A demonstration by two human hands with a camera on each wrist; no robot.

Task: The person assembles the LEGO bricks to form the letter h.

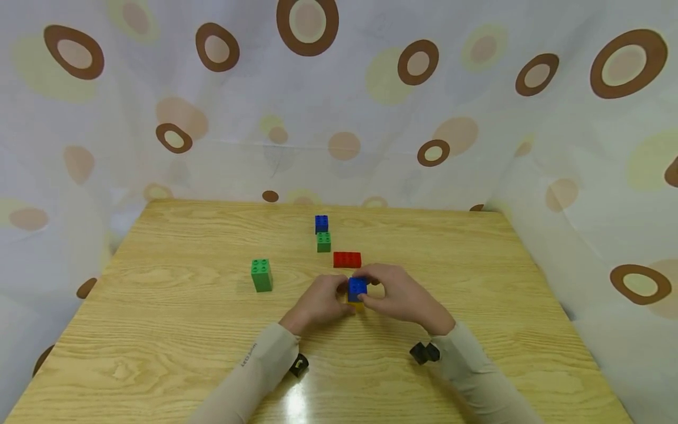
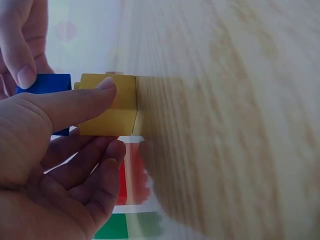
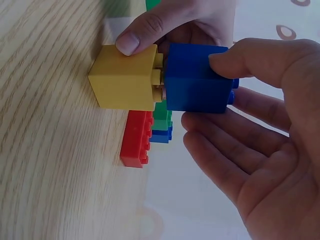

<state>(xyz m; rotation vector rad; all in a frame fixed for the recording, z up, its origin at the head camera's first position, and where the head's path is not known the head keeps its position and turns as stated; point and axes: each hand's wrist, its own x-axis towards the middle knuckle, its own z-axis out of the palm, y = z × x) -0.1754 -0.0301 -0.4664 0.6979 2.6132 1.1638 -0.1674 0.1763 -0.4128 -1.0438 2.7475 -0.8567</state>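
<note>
A yellow toy brick (image 3: pixel 125 80) stands on the wooden table, studs up. My left hand (image 1: pixel 321 300) grips it, the thumb on one side and fingers behind. Just over its studs is a blue brick (image 3: pixel 195 80), which my right hand (image 1: pixel 405 297) pinches between thumb and fingers. In the right wrist view a narrow gap shows between the two bricks, so the blue one is not pressed down on the yellow studs. Most of the yellow brick is hidden in the head view by the blue brick (image 1: pixel 357 287) and the hands.
Behind the hands lies a red brick (image 1: pixel 346 259). Farther back stand a small green brick (image 1: pixel 323 242) and another blue brick (image 1: pixel 321 224). A taller green block (image 1: pixel 262 275) stands to the left. A patterned cloth (image 1: pixel 339 118) hangs around the table (image 1: pixel 159 353).
</note>
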